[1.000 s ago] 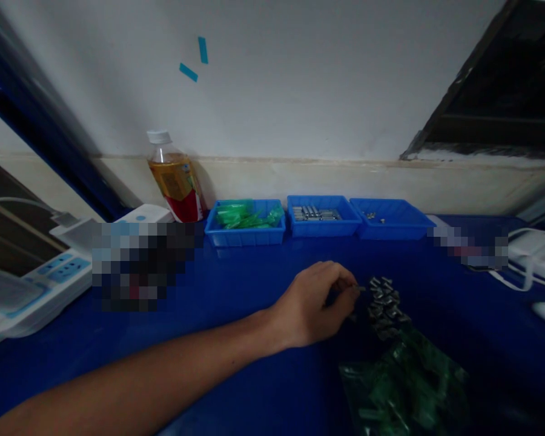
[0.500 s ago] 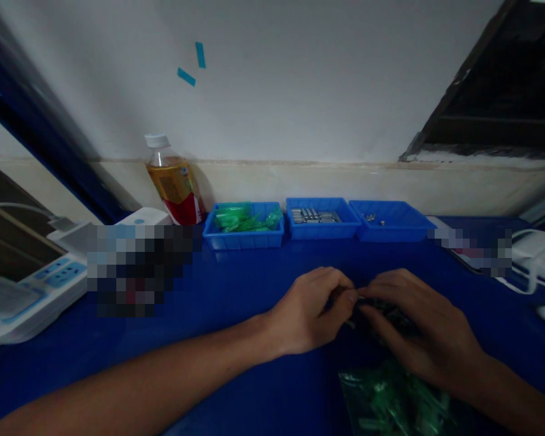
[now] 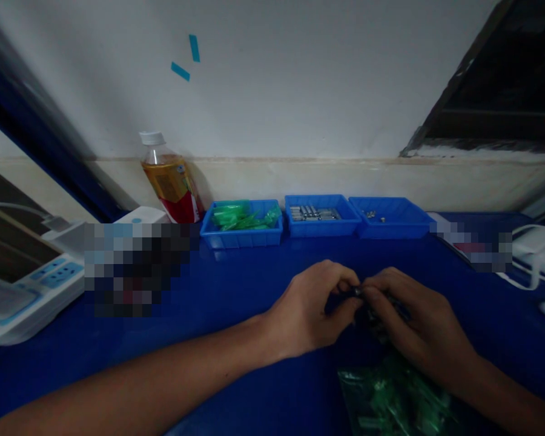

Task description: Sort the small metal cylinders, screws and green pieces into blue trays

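Observation:
Over the blue tabletop my left hand (image 3: pixel 315 306) and my right hand (image 3: pixel 418 321) meet at the fingertips. Between them is a tiny shiny metal piece (image 3: pixel 357 292), too small and dark to name. Thumb and index finger of my left hand pinch at it. My right thumb and fingers are also closed on it from the other side. Dark, glinting small parts (image 3: pixel 379 324) show under my right hand, mostly hidden by it. Below, a clear bag with green contents (image 3: pixel 390 399) lies near my right wrist.
Along the wall stand three blue trays: one with green plastic pieces (image 3: pixel 240 216), one with metal pins (image 3: pixel 313 213), one with a few small metal bits (image 3: pixel 375 217). A drink bottle (image 3: pixel 170 188) and a power strip (image 3: pixel 59 272) are at left. White cables (image 3: pixel 533 269) lie at right.
My right thumb has moved up and closed toward my index finger at the small metal piece. My left fingers have shifted slightly around it. The view has tilted a little.

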`<state>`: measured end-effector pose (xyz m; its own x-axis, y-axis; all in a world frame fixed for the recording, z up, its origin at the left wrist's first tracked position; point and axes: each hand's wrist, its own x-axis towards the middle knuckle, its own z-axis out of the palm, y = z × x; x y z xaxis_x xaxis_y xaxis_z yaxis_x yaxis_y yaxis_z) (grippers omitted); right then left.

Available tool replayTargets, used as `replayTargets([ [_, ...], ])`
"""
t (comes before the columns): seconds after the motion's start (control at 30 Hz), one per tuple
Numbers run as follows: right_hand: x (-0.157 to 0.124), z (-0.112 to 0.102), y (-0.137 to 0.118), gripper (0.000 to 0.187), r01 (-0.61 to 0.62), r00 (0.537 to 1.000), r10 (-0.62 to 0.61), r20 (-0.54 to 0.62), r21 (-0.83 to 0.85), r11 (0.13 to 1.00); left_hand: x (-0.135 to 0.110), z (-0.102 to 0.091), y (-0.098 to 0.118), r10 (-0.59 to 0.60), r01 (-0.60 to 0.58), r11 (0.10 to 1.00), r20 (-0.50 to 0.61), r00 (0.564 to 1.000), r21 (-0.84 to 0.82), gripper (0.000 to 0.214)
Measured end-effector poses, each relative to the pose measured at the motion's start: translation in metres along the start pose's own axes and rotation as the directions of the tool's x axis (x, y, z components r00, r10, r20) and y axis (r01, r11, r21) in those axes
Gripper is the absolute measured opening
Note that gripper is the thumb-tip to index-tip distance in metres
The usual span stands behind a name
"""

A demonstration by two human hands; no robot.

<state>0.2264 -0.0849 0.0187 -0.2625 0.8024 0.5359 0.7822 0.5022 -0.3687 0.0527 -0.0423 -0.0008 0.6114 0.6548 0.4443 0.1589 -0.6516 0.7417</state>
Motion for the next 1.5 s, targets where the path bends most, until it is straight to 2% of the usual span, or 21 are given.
replayTargets([
  [0.1,-0.0006,0.0012,-0.0003,0.021,-0.003,1.0,0.003,0.023,0.009,1.0,0.0014,-0.0005,0.0012,-0.034,0.034,0.999,0.001,0.999,0.002,0.008],
  [0.23,-0.004,0.0013,0.0037,0.009,0.03,1.0,-0.03,-0.001,-0.016,0.999,0.0031,-0.0017,0.0044,-0.103,0.103,0.994,-0.011,0.995,-0.021,0.014],
  [0.3,-0.0055,0.0017,0.0058,0.013,0.073,0.997,-0.073,-0.02,-0.038,0.997,0.0036,-0.0022,0.0051,-0.122,0.122,0.992,-0.01,0.992,-0.026,0.016],
  [0.47,-0.0063,0.0031,0.0073,0.009,0.152,0.988,-0.151,0.023,-0.075,0.986,0.0039,-0.0031,0.0044,-0.12,0.12,0.993,0.035,0.992,-0.008,0.021],
  [0.63,-0.0078,0.0022,0.0064,0.009,0.219,0.976,-0.215,0.042,-0.114,0.969,0.0041,-0.0039,0.0047,-0.11,0.108,0.994,0.09,0.99,0.029,0.036],
  [0.73,-0.008,0.0017,0.0058,0.015,0.214,0.975,-0.205,0.083,-0.126,0.969,0.0031,-0.0036,0.0056,-0.099,0.1,0.995,0.082,0.992,-0.008,0.033],
  [0.87,-0.0066,0.0018,0.0056,0.023,0.189,0.978,-0.174,0.113,-0.138,0.972,0.0012,-0.0019,0.0056,-0.068,0.077,0.992,0.094,0.993,-0.1,0.014],
  [1.17,-0.0056,0.0054,0.0046,0.025,0.189,0.98,-0.179,0.087,-0.126,0.974,0.0009,-0.0016,0.0088,-0.029,0.026,0.999,0.079,0.996,0.04,0.008],
  [1.33,-0.0064,0.0066,0.0071,0.028,0.165,0.983,-0.149,0.108,-0.157,0.974,0.0004,0.0008,0.0059,-0.07,0.068,0.996,0.038,0.997,0.053,0.011],
  [1.5,-0.007,0.0046,0.0089,0.012,0.113,0.992,-0.104,0.068,-0.146,0.983,0.003,-0.0003,0.0015,-0.142,0.142,0.99,-0.003,0.99,-0.017,0.022],
])
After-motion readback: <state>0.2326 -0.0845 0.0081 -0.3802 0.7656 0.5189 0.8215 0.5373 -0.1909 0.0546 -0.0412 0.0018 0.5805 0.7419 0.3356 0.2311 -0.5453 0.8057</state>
